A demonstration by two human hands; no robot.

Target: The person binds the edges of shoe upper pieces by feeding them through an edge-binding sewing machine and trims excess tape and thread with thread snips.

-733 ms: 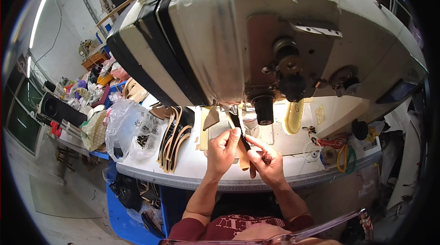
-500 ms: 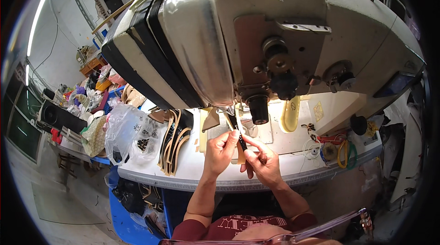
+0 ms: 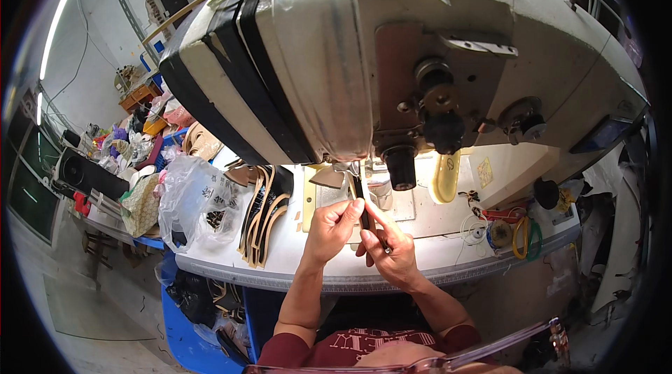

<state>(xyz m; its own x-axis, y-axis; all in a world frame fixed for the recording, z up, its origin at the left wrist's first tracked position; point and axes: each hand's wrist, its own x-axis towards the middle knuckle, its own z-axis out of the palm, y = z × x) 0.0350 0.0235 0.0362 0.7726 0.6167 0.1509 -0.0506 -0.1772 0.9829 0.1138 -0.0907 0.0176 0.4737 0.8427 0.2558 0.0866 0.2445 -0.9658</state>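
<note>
Strap, dark and narrow, stands just below centre frame, under the sewing machine head. Left hand pinches its upper part between closed fingertips. Right hand is curled around the lower part, fingers closed on it. Both hands hover over the white bench. Left of them lies a stack of curved tan pieces, then a clear plastic bag. Thread spools sit at right.
</note>
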